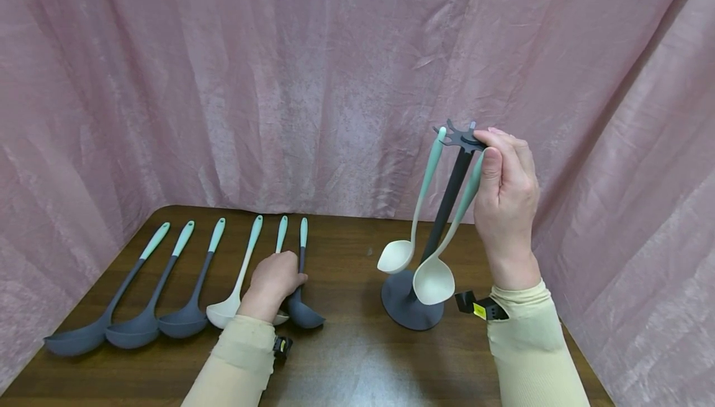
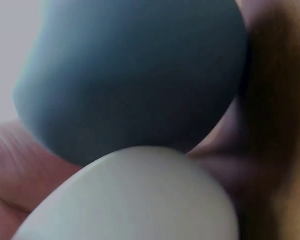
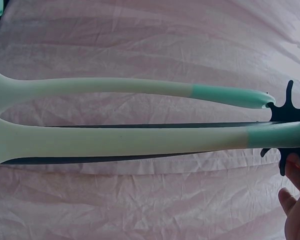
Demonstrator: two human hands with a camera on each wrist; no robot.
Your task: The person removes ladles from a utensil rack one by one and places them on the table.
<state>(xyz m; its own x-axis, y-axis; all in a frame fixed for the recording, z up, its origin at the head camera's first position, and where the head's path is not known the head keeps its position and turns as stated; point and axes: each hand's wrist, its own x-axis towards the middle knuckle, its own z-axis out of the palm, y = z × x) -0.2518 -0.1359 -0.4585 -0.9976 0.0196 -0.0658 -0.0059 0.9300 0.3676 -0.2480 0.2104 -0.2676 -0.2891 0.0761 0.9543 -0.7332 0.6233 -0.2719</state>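
Note:
My right hand (image 1: 507, 183) is at the top of a dark utensil stand (image 1: 412, 308), pinching the mint handle end of a white ladle (image 1: 434, 280). Fingertips rest against the hooked top plate (image 1: 462, 138). A smaller white ladle (image 1: 395, 257) hangs from a hook on the left. Over at the row on the table, my left hand (image 1: 275, 280) grips the shaft of a dark grey ladle (image 1: 304, 314), thumb on its right side; the other fingertips are hidden. Partly under this hand lies a white ladle (image 1: 282, 233). The left wrist view closely shows a grey bowl (image 2: 135, 75) and a white bowl (image 2: 145, 195).
Left of my left hand lie another white ladle (image 1: 246, 270) and several dark grey ladles, such as this one (image 1: 184, 321), handles pointing away. The wooden table (image 1: 346, 357) ends at pink curtains (image 1: 335, 84) behind and on the right.

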